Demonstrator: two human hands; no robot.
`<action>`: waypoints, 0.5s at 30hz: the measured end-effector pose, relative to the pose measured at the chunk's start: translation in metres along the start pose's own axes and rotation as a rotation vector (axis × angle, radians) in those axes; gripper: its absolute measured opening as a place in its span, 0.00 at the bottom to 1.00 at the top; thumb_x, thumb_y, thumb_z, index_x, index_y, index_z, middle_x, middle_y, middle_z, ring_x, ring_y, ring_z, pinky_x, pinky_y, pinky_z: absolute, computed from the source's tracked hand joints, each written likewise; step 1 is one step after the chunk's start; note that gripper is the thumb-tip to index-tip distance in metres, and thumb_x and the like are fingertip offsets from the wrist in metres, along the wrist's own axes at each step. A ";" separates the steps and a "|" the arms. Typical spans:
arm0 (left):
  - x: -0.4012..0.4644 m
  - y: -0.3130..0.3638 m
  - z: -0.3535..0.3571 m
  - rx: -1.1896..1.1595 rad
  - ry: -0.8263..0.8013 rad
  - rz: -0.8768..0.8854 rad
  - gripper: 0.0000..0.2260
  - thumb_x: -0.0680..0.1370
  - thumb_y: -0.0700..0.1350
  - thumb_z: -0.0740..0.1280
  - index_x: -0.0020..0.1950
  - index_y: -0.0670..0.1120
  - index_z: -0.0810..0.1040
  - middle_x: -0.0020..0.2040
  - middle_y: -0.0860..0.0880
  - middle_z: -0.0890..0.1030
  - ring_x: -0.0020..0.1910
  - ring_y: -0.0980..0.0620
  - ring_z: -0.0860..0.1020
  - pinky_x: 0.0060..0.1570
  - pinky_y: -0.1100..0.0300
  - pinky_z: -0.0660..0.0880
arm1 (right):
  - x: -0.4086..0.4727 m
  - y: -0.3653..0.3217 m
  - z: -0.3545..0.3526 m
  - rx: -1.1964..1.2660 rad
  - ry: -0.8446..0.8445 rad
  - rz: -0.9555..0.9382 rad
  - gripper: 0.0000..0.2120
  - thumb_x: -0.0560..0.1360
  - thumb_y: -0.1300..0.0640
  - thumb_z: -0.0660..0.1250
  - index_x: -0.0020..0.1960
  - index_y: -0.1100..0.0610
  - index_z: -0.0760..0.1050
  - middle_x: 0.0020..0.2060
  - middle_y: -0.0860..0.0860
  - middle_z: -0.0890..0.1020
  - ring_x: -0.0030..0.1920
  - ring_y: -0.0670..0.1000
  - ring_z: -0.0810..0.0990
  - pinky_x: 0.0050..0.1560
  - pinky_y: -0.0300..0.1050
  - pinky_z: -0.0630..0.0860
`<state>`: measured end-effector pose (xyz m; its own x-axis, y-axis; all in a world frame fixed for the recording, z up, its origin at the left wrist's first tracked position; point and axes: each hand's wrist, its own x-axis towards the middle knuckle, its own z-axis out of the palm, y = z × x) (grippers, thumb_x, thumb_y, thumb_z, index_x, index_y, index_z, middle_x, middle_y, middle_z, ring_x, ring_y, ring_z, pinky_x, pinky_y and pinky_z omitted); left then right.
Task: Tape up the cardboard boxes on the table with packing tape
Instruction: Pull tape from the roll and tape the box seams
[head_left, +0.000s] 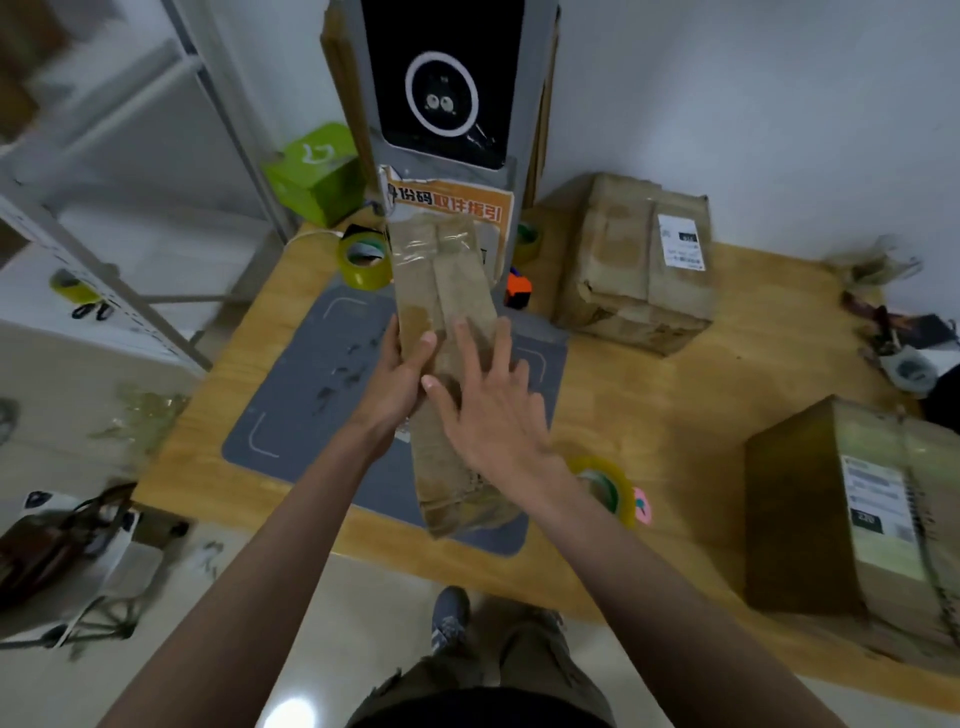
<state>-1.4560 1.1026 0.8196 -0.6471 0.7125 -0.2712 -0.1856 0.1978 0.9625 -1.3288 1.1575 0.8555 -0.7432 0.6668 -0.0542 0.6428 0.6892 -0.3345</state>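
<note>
A long narrow cardboard box (441, 280) lies lengthwise over the grey mat (306, 395), with clear tape across its far end. My left hand (400, 374) grips its left edge, thumb on top. My right hand (493, 395) lies flat on the top with fingers spread. A yellow-green tape roll (605, 486) sits on the table just right of my right wrist, partly hidden by it. Another tape roll (363, 260) stands at the far left of the mat.
A taped box with a label (639, 265) sits at the back right, and a larger labelled box (852, 514) at the near right edge. A grey kiosk with a screen (441, 83) rises behind the mat. An orange cutter (518, 291), a green box (317, 176) and metal shelving (104, 208) are nearby.
</note>
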 end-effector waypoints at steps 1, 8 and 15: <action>0.001 0.000 -0.002 0.024 -0.012 0.009 0.25 0.84 0.54 0.63 0.80 0.56 0.60 0.67 0.59 0.75 0.63 0.63 0.76 0.53 0.65 0.76 | 0.001 0.002 0.001 -0.037 0.016 -0.008 0.35 0.82 0.33 0.46 0.82 0.45 0.39 0.81 0.57 0.45 0.68 0.66 0.68 0.49 0.57 0.77; 0.002 0.005 0.003 0.052 -0.043 0.051 0.23 0.84 0.54 0.62 0.79 0.58 0.61 0.70 0.56 0.74 0.64 0.57 0.77 0.63 0.52 0.77 | 0.003 0.045 -0.006 0.199 0.031 -0.050 0.30 0.84 0.37 0.46 0.81 0.43 0.42 0.77 0.50 0.63 0.53 0.63 0.81 0.44 0.60 0.80; 0.013 0.006 0.000 0.178 -0.013 0.101 0.28 0.83 0.54 0.63 0.81 0.57 0.55 0.72 0.58 0.70 0.69 0.57 0.72 0.71 0.49 0.69 | 0.012 0.065 -0.018 0.357 -0.050 0.120 0.27 0.86 0.42 0.45 0.82 0.48 0.50 0.58 0.55 0.82 0.54 0.61 0.81 0.43 0.51 0.73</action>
<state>-1.4655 1.1135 0.8213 -0.6462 0.7429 -0.1746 0.0140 0.2403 0.9706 -1.2926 1.2150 0.8504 -0.6803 0.7162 -0.1560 0.6275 0.4589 -0.6290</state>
